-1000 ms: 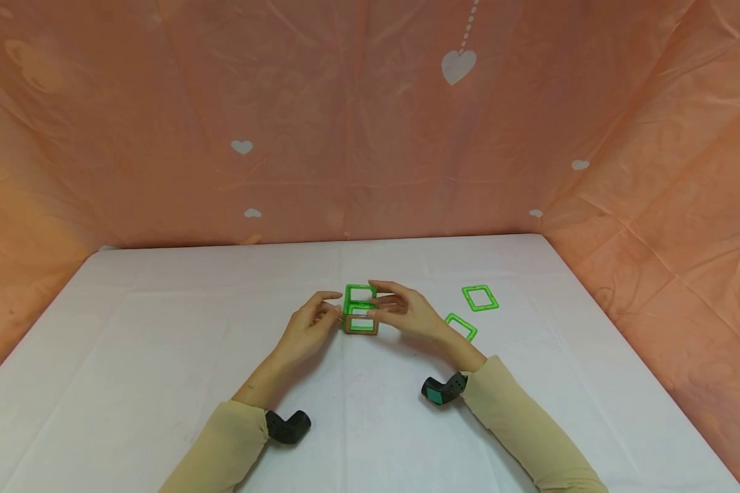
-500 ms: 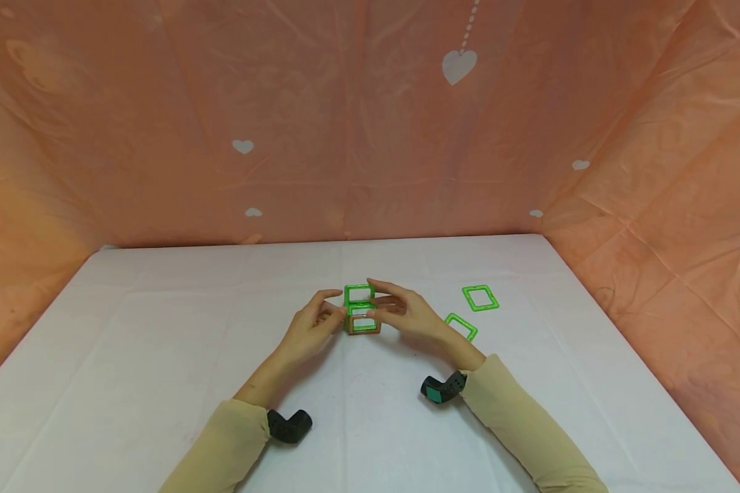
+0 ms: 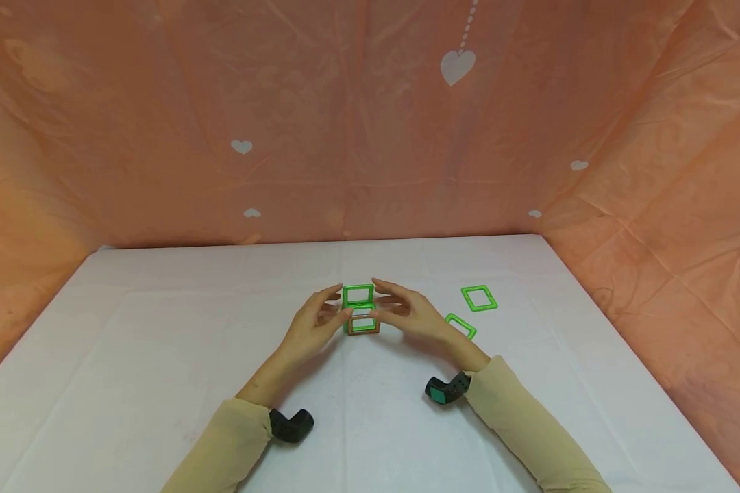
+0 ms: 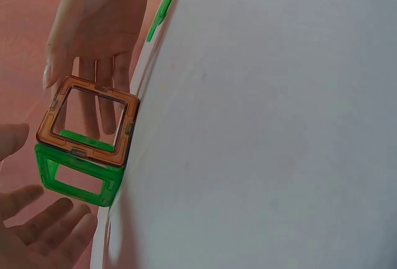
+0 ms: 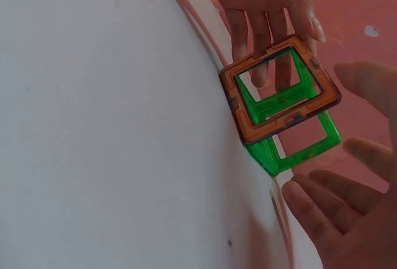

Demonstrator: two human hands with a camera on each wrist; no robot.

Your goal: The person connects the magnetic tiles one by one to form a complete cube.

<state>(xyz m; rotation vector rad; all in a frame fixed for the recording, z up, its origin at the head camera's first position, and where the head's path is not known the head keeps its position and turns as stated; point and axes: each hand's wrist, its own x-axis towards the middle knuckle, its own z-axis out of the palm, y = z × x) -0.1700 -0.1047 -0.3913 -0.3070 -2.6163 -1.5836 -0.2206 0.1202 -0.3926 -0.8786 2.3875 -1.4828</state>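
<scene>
Several square magnetic tiles stand joined as a small box in mid-table. An orange-brown tile [image 3: 364, 333] forms the front, and green tiles [image 3: 359, 286] make the back and a side, also plain in the left wrist view. My left hand [image 3: 308, 329] is at the box's left side, fingers loosely bent and thumb near the front tile. On the opposite side my right hand [image 3: 410, 315] is held much the same way. In the right wrist view, gaps show between the right fingers [image 5: 322, 204] and the green tile [image 5: 310, 152]. Whether the left thumb touches the box is unclear.
Two loose green square tiles lie right of the box: one [image 3: 484, 308] farther back, the other [image 3: 464, 322] partly behind my right forearm. White cloth [image 3: 160, 342] covers the table, and an orange curtain with pale hearts [image 3: 345, 137] rises behind it.
The box shifted slightly right, then stayed almost in place. My right fingers have drawn away from the green back tile, and my left fingers have risen a little along the left side.
</scene>
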